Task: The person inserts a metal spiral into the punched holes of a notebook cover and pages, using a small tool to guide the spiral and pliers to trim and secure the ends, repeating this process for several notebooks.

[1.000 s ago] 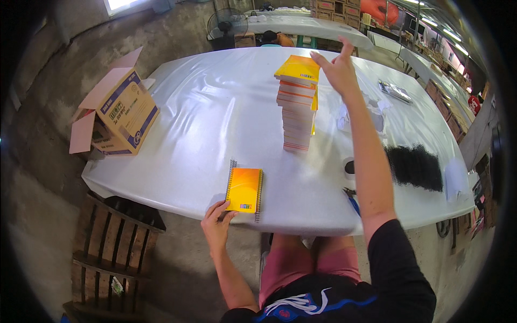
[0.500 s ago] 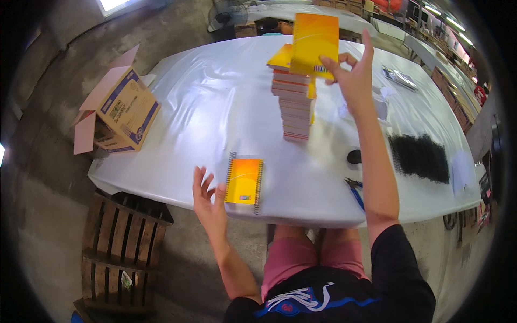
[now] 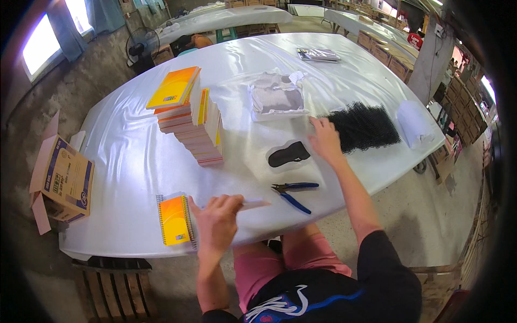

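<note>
My left hand [image 3: 218, 218] is closed around a thin notebook [image 3: 253, 204], seen nearly edge-on above the table's near edge. To its left lies a small orange-and-yellow spiral notebook [image 3: 175, 222], with wire coil along its sides. My right hand [image 3: 326, 139] is at the left end of a pile of black binding coils [image 3: 363, 128], its fingers apart and its fingertips at the pile's edge. A tall leaning stack of notebooks [image 3: 191, 126] with orange-and-yellow covers stands farther back. Blue-handled pliers [image 3: 293, 195] lie spread between my hands, near a flat black piece [image 3: 289, 154].
A paper-lined white box [image 3: 277, 97] sits behind the black piece. A white roll [image 3: 413, 125] lies right of the coils, and a shiny packet [image 3: 318, 55] at the far side. An open cardboard carton [image 3: 65, 175] is at the left edge; a fan [image 3: 142, 46] stands behind.
My right hand has moved from the stack to the coils. A notebook is now in my left hand, which was empty before. The view has swung to the right.
</note>
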`<state>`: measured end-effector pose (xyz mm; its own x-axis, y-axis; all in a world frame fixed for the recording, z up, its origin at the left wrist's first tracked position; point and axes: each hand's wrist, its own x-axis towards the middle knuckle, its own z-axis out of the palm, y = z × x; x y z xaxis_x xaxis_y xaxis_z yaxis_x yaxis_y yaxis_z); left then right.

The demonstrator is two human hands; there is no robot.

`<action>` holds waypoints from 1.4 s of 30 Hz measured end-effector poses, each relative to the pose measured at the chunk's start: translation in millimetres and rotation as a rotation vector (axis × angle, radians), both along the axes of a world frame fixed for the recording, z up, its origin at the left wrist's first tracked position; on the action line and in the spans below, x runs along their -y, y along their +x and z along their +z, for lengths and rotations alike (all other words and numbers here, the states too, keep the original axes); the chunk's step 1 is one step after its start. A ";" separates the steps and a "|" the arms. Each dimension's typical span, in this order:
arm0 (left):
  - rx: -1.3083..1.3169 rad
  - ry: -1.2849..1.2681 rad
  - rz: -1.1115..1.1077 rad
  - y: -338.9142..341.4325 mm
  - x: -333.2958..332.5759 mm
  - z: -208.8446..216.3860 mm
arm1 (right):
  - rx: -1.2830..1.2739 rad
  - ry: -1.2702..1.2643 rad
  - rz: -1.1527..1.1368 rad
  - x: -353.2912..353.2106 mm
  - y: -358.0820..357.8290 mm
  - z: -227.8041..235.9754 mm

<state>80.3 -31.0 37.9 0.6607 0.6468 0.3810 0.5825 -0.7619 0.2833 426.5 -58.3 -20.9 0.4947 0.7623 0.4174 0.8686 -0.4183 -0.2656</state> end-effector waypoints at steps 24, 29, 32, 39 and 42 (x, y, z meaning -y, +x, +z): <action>0.360 0.227 0.246 45.7 23.7 -87.4 | -0.276 -0.060 0.616 37.6 -65.4 15.4; 0.365 0.217 0.251 50.0 23.7 -84.5 | -0.095 -0.048 0.401 70.6 -95.6 6.7; 0.360 0.238 0.249 52.3 23.4 -83.4 | 0.151 0.031 -0.214 100.2 -86.5 -23.9; 0.351 0.275 0.232 43.9 20.9 -91.9 | -0.034 -0.003 -0.241 112.8 -73.1 -44.3; 0.363 0.268 0.248 45.4 20.9 -91.0 | -0.049 0.091 -0.222 91.7 -49.1 -29.5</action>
